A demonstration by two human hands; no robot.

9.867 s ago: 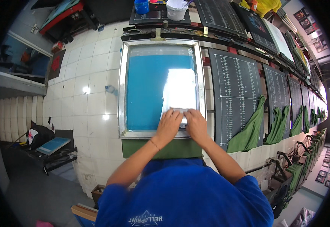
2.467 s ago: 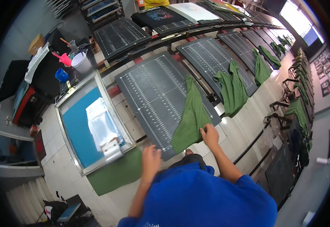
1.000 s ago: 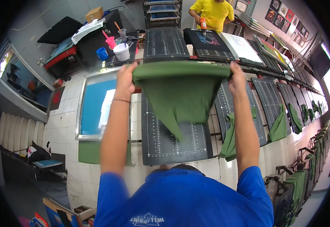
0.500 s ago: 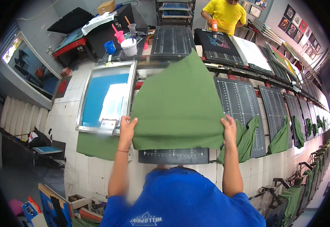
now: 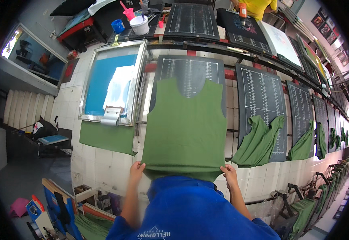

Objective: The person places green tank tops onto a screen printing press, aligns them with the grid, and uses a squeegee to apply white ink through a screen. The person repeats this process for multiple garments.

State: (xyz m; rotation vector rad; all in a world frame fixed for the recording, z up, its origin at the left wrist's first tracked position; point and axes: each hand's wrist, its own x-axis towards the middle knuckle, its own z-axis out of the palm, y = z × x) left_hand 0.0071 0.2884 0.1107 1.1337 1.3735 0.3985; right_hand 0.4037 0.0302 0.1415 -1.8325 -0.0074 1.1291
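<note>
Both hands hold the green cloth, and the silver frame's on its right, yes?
No, the head view shows the silver frame left, not right, of the green cloth. The left hand and right hand do hold the cloth.

From the green garment (image 5: 184,132), the framed screen (image 5: 103,82) blocks ten o'clock and bunched cloth (image 5: 258,142) crowds three. Bare board (image 5: 188,72) leaves passage at twelve, up to the rail (image 5: 182,44).

Cloth (image 5: 184,132) over board (image 5: 189,72), board's far end beyond it. Left hand (image 5: 137,171) at cloth's near left corner, right hand (image 5: 229,175) at near right. Left of cloth: screen (image 5: 106,78), squeegee (image 5: 111,117) on its near end. Right of cloth: second board (image 5: 262,96), second garment (image 5: 258,143) on it. Beyond cloth: bucket (image 5: 139,26) leftward, heat gun (image 5: 243,10) rightward.
</note>
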